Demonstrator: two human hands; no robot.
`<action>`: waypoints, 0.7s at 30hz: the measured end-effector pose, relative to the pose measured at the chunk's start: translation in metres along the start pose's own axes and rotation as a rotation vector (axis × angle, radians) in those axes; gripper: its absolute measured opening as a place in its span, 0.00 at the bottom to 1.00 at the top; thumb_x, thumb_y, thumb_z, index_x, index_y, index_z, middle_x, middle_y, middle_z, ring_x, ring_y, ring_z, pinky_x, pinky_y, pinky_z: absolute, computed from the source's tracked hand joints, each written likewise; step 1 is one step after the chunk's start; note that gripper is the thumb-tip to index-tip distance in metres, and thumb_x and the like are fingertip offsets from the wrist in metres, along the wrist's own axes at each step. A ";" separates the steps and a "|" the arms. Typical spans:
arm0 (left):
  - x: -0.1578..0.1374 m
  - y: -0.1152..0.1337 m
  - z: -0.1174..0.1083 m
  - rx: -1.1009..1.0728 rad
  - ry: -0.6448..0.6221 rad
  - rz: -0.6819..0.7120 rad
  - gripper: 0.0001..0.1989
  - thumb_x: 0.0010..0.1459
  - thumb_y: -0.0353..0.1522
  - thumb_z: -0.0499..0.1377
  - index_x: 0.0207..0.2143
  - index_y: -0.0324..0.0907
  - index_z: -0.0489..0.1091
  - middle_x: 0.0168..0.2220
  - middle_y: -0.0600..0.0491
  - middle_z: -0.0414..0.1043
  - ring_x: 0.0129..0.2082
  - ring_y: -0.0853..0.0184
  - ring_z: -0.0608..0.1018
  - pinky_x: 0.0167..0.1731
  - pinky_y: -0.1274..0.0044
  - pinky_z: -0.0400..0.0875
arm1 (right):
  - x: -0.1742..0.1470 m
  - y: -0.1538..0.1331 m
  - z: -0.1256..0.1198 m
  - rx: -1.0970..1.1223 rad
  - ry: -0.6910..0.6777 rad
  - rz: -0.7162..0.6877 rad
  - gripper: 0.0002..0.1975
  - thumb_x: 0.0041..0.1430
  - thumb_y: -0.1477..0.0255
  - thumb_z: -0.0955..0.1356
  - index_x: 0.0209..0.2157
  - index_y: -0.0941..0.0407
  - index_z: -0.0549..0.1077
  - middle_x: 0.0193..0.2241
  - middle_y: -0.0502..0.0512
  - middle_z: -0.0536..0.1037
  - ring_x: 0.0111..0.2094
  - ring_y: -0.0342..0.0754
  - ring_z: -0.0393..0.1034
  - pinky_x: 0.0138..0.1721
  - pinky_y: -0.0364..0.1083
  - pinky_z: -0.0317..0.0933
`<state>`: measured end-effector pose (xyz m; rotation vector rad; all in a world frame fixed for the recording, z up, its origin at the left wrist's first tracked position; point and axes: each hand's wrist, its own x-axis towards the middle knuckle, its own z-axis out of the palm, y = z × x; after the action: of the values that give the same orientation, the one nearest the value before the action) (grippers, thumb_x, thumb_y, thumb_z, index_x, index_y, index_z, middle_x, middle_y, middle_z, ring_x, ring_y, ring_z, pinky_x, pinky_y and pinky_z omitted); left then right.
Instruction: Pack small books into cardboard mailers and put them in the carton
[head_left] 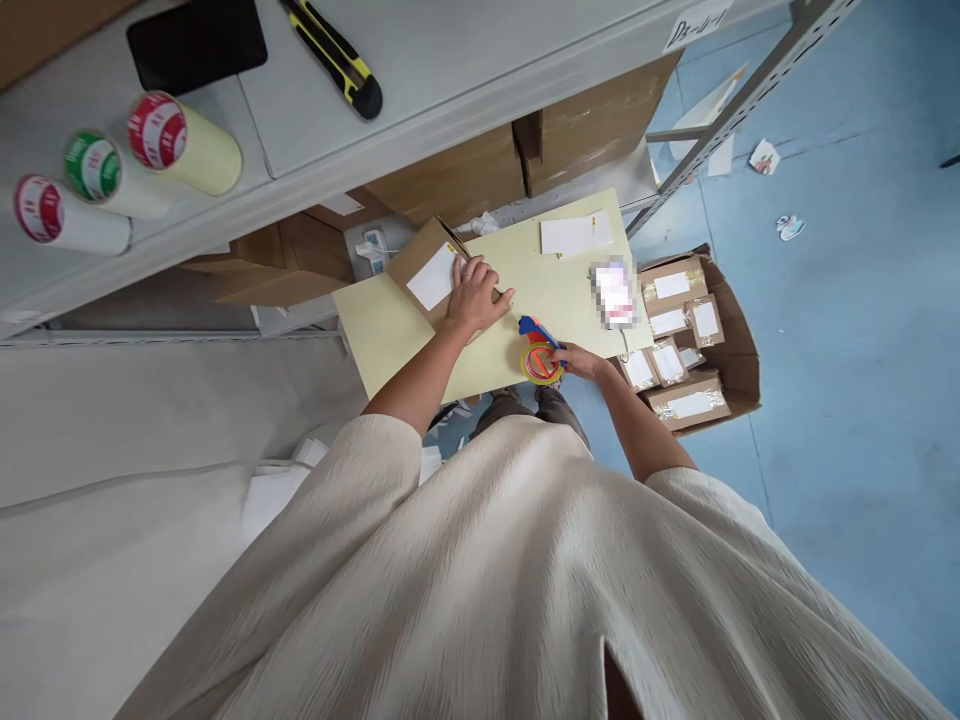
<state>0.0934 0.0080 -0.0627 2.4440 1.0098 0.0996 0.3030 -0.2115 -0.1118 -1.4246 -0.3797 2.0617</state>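
Observation:
A brown cardboard box (411,262) with a white label (433,278) sits tilted on the pale yellow tabletop (390,345). My left hand (474,295) lies over its right side, fingers bent across the top and thumb reaching past the edge. To the right, my right hand (577,358) is closed round a blue and orange tape dispenser (541,350) with a yellow-rimmed roll. The dispenser is just over the table's near edge, apart from the box. The hand's own fingers partly cover its handle.
White paper slips (576,235) and a blurred-out device (613,293) lie on the tabletop. An open carton (739,375) of labelled boxes stands at right. The shelf (315,130) above holds label rolls (202,150), a phone (196,42) and a utility knife (337,60).

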 end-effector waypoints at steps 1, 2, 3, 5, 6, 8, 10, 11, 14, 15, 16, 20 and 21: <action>0.000 0.000 0.000 0.013 -0.004 0.008 0.25 0.72 0.49 0.63 0.63 0.45 0.78 0.71 0.36 0.76 0.84 0.37 0.60 0.84 0.37 0.35 | 0.001 0.001 0.001 -0.011 -0.013 0.004 0.23 0.47 0.65 0.83 0.45 0.52 0.81 0.34 0.52 0.84 0.39 0.53 0.79 0.37 0.46 0.71; 0.000 0.001 0.000 0.023 -0.007 0.016 0.25 0.72 0.50 0.63 0.62 0.46 0.77 0.71 0.36 0.76 0.83 0.37 0.60 0.84 0.37 0.35 | 0.003 0.001 0.003 -0.030 -0.024 0.011 0.23 0.46 0.65 0.82 0.45 0.52 0.81 0.34 0.52 0.84 0.38 0.53 0.78 0.36 0.46 0.70; 0.000 0.001 0.000 0.029 -0.009 0.020 0.25 0.73 0.50 0.62 0.62 0.46 0.77 0.71 0.36 0.75 0.83 0.37 0.60 0.84 0.36 0.35 | 0.006 0.001 0.004 -0.060 -0.032 0.019 0.23 0.45 0.66 0.82 0.45 0.52 0.81 0.33 0.52 0.83 0.37 0.53 0.78 0.35 0.45 0.69; 0.000 0.001 0.001 0.027 -0.011 0.007 0.24 0.74 0.50 0.61 0.61 0.46 0.77 0.72 0.36 0.75 0.83 0.37 0.60 0.84 0.36 0.34 | 0.014 -0.004 0.005 -0.148 -0.038 0.036 0.23 0.43 0.67 0.81 0.44 0.52 0.81 0.33 0.51 0.83 0.36 0.51 0.75 0.32 0.45 0.65; 0.000 0.001 0.002 0.023 -0.014 -0.005 0.24 0.74 0.50 0.61 0.61 0.45 0.77 0.72 0.36 0.75 0.83 0.37 0.60 0.84 0.36 0.34 | 0.019 -0.009 0.005 -0.200 -0.040 0.042 0.23 0.41 0.67 0.81 0.43 0.52 0.81 0.33 0.51 0.83 0.35 0.51 0.74 0.31 0.45 0.63; 0.000 0.000 0.003 0.018 -0.022 -0.020 0.25 0.74 0.51 0.60 0.62 0.45 0.77 0.73 0.35 0.74 0.83 0.37 0.59 0.84 0.36 0.34 | 0.031 -0.021 0.002 -0.299 -0.047 0.046 0.24 0.39 0.68 0.81 0.43 0.52 0.82 0.33 0.52 0.83 0.35 0.51 0.73 0.31 0.45 0.62; 0.000 0.000 0.003 0.028 -0.029 -0.011 0.26 0.74 0.52 0.60 0.63 0.46 0.76 0.74 0.36 0.73 0.83 0.37 0.59 0.84 0.36 0.35 | 0.044 -0.036 -0.003 -0.372 -0.057 0.043 0.26 0.38 0.68 0.82 0.43 0.53 0.82 0.33 0.55 0.83 0.35 0.52 0.74 0.32 0.46 0.63; 0.000 -0.001 0.003 0.036 -0.032 -0.005 0.26 0.74 0.52 0.60 0.63 0.46 0.76 0.74 0.37 0.73 0.83 0.38 0.59 0.84 0.37 0.35 | 0.050 -0.044 -0.007 -0.406 -0.061 0.048 0.26 0.38 0.68 0.82 0.43 0.54 0.82 0.33 0.55 0.83 0.35 0.53 0.74 0.32 0.47 0.63; -0.001 -0.001 0.002 0.049 -0.040 -0.010 0.27 0.74 0.52 0.60 0.64 0.46 0.76 0.74 0.37 0.73 0.83 0.38 0.59 0.84 0.37 0.35 | 0.067 -0.061 -0.013 -0.526 -0.070 0.041 0.23 0.36 0.69 0.84 0.38 0.54 0.82 0.29 0.55 0.81 0.33 0.53 0.74 0.31 0.48 0.62; -0.001 -0.001 0.001 0.047 -0.043 -0.011 0.27 0.74 0.52 0.60 0.64 0.46 0.76 0.74 0.37 0.72 0.83 0.38 0.59 0.84 0.37 0.34 | 0.072 -0.065 -0.012 -0.572 -0.083 0.025 0.22 0.35 0.70 0.84 0.35 0.53 0.82 0.27 0.53 0.80 0.32 0.52 0.73 0.30 0.48 0.61; -0.001 -0.001 0.001 0.046 -0.046 -0.008 0.27 0.73 0.52 0.61 0.65 0.46 0.76 0.74 0.37 0.72 0.83 0.38 0.58 0.84 0.37 0.34 | 0.075 -0.067 -0.010 -0.622 -0.101 0.007 0.21 0.34 0.71 0.85 0.33 0.52 0.81 0.25 0.52 0.78 0.30 0.51 0.72 0.29 0.48 0.60; -0.001 -0.005 0.000 0.049 -0.064 0.020 0.27 0.75 0.50 0.59 0.66 0.45 0.75 0.74 0.37 0.72 0.84 0.41 0.58 0.85 0.40 0.33 | 0.073 -0.067 -0.001 -0.822 -0.085 -0.009 0.22 0.30 0.68 0.88 0.26 0.52 0.79 0.21 0.51 0.77 0.27 0.51 0.71 0.29 0.49 0.62; -0.001 -0.006 0.001 0.046 -0.062 0.015 0.26 0.76 0.49 0.58 0.66 0.45 0.75 0.74 0.37 0.72 0.84 0.42 0.58 0.85 0.40 0.33 | 0.069 -0.067 -0.003 -0.837 -0.052 -0.007 0.23 0.30 0.67 0.89 0.26 0.52 0.79 0.23 0.52 0.79 0.28 0.53 0.73 0.31 0.50 0.64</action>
<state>0.0889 0.0103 -0.0659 2.4802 0.9777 0.0053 0.3098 -0.1176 -0.1282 -1.7969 -1.3827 2.0155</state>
